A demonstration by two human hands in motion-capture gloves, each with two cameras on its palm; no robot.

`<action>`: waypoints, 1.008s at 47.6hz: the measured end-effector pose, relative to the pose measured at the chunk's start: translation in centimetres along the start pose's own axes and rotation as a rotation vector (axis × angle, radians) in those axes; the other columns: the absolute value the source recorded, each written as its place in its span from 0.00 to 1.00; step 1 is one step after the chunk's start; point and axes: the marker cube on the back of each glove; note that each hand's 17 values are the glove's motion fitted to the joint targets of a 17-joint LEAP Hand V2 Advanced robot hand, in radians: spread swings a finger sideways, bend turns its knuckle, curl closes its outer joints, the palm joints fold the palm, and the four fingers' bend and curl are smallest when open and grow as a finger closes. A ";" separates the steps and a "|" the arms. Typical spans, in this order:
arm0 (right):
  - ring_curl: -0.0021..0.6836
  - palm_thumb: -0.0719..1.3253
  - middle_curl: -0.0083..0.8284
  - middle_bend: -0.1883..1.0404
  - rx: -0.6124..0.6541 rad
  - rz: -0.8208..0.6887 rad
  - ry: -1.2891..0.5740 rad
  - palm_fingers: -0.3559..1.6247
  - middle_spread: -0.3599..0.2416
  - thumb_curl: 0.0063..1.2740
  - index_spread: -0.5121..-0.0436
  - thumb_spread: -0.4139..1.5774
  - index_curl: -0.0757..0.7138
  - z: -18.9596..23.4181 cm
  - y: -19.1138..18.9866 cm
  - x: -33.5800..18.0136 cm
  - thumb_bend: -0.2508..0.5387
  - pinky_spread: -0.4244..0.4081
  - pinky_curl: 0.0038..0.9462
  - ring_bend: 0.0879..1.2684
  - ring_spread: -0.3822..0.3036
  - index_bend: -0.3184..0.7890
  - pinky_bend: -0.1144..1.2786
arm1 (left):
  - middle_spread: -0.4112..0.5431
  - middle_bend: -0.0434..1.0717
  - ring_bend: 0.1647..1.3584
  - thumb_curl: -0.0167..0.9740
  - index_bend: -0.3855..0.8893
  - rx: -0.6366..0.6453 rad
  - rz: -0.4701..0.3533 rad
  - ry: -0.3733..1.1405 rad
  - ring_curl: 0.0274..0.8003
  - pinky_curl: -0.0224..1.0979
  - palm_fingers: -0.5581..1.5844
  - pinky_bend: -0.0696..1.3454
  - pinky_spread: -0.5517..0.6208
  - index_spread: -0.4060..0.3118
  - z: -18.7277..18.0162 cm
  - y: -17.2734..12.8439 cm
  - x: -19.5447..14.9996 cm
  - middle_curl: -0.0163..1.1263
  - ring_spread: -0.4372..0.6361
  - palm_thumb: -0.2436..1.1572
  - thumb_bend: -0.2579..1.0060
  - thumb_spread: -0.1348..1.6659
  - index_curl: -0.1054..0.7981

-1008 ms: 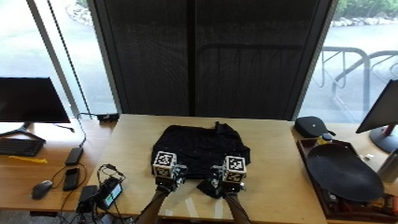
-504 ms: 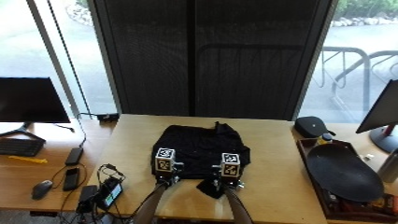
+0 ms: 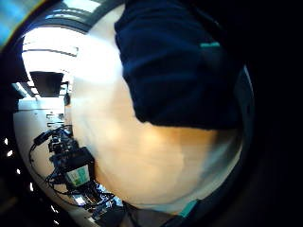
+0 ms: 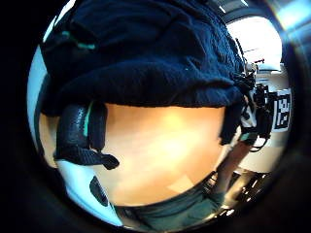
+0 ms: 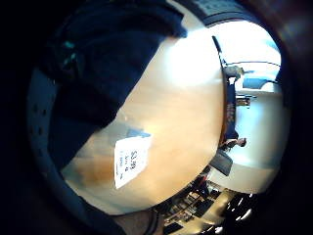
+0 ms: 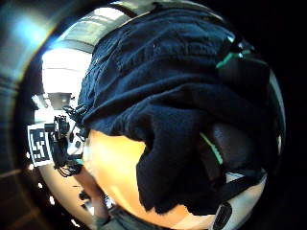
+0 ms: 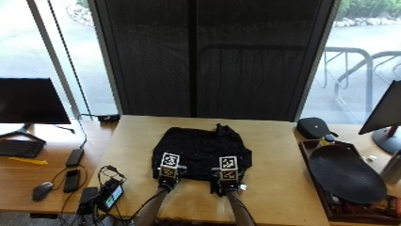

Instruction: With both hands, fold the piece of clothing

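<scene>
One black garment (image 7: 200, 151) lies flat on the bench (image 7: 276, 165), its near hem toward me. Both my forearms reach forward side by side. My left hand (image 7: 166, 173) pinches the hem at its left corner, and my right hand (image 7: 227, 180) pinches the right corner, where cloth bunches and hangs from my fingers (image 6: 225, 158). One white tag (image 5: 129, 160) lies on the bench beside my right hand.

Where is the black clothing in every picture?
Outside view: black clothing on the wooden table.
Left little finger side, over the table.
Left thumb side, above the table.
Right little finger side, beside the table.
Right thumb side.
Shared landmark: the wooden table.
</scene>
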 end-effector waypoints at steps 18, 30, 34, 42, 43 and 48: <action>0.58 0.67 0.50 0.40 0.099 -0.115 0.164 0.86 0.19 0.26 0.42 0.80 0.55 -0.6 -2.2 1.2 0.34 0.15 0.37 0.44 0.15 0.40 0.46 | 0.13 0.34 0.34 0.45 0.43 0.157 0.101 -0.041 0.44 0.27 0.78 0.15 0.45 0.19 -3.6 -1.8 -1.1 0.43 0.12 0.75 0.24 0.69 0.58; 0.64 0.74 0.55 0.47 -0.173 -0.264 -0.073 0.86 0.18 0.27 0.44 0.78 0.53 -12.1 -0.4 2.9 0.34 0.09 0.39 0.53 0.15 0.40 0.48 | 0.08 0.44 0.40 0.47 0.42 -0.123 0.269 0.008 0.49 0.25 0.80 0.14 0.40 0.17 -8.3 -0.5 -2.7 0.47 0.08 0.76 0.20 0.68 0.58; 0.66 0.75 0.56 0.49 -0.123 -0.209 -0.107 0.86 0.18 0.27 0.44 0.78 0.52 -14.8 -2.4 3.1 0.33 0.07 0.39 0.56 0.16 0.39 0.48 | 0.08 0.48 0.42 0.46 0.42 -0.046 0.213 -0.028 0.50 0.25 0.80 0.14 0.39 0.17 -10.9 -1.8 -3.1 0.48 0.07 0.74 0.19 0.70 0.57; 0.69 0.76 0.59 0.54 0.049 -0.040 -0.072 0.86 0.19 0.27 0.44 0.78 0.51 -15.8 -9.9 2.4 0.31 0.06 0.39 0.61 0.19 0.40 0.47 | 0.07 0.53 0.41 0.43 0.45 0.114 0.083 -0.080 0.51 0.22 0.78 0.11 0.42 0.17 -12.9 -8.8 -3.0 0.49 0.07 0.72 0.19 0.75 0.59; 0.69 0.76 0.59 0.54 0.079 -0.022 -0.058 0.86 0.19 0.27 0.44 0.78 0.51 -16.0 -10.5 2.1 0.30 0.06 0.39 0.61 0.20 0.40 0.48 | 0.07 0.54 0.41 0.43 0.45 0.141 0.071 -0.082 0.51 0.21 0.77 0.11 0.43 0.17 -12.8 -9.9 -2.9 0.49 0.07 0.72 0.19 0.75 0.59; 0.69 0.76 0.60 0.56 0.056 0.055 0.032 0.84 0.20 0.27 0.44 0.77 0.52 -14.9 -11.5 0.9 0.30 0.09 0.40 0.58 0.21 0.43 0.48 | 0.07 0.57 0.37 0.41 0.47 0.164 0.030 -0.088 0.50 0.18 0.76 0.10 0.46 0.16 -13.4 -11.2 -1.8 0.50 0.08 0.72 0.20 0.78 0.61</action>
